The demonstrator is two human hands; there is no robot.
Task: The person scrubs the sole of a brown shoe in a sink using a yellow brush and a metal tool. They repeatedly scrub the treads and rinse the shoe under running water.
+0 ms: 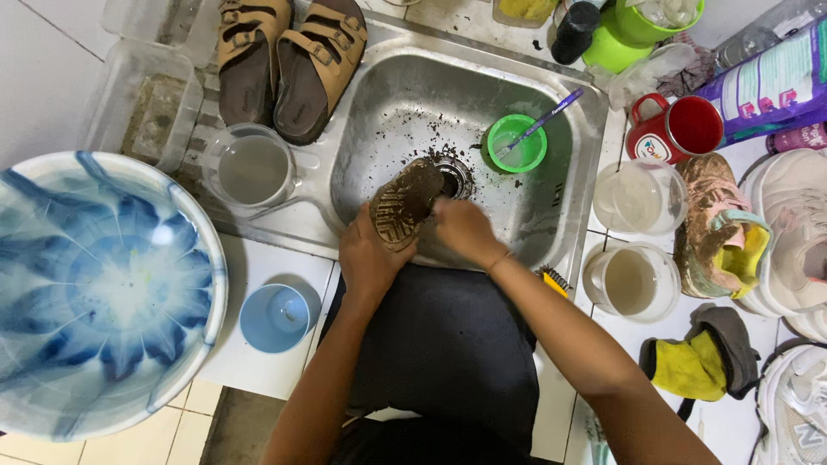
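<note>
Item in hand: a dirty shoe (405, 203), sole up, mud packed into the tread grooves.
Location: held over the steel sink (551, 95), toe end just beside the drain (453, 178); loose dirt crumbs lie scattered on the basin floor around it.
Left hand (369, 257): wrapped around the heel end of the shoe from below, fingers curled closed on it, carrying its weight.
Right hand (463, 229): closed, fingers bunched at the shoe's right edge near the drain; whether it pinches a small tool or bare sole edge cannot be told.
Weight: judged light to moderate; one hand supports it without visible strain.
Stiffness: the sole appears semi-rigid and holds its shape; the upper is hidden, so its softness cannot be judged.
Surface: wet mud probably makes the tread slick; a firm wrap-around hold is safer than a fingertip pinch.
Best grip point: heel or mid-arch, thumb on the sidewall, keeping the tread exposed.
Fragility: low; a drop risks splashing more than damage.
Nearby in basin: green cup (516, 143) holding a purple toothbrush (551, 114), well apart from the shoe.
Nearby on counter: pair of tan sandals (289, 60), clear water-filled jug (253, 166), blue-patterned basin (95, 293).
</note>
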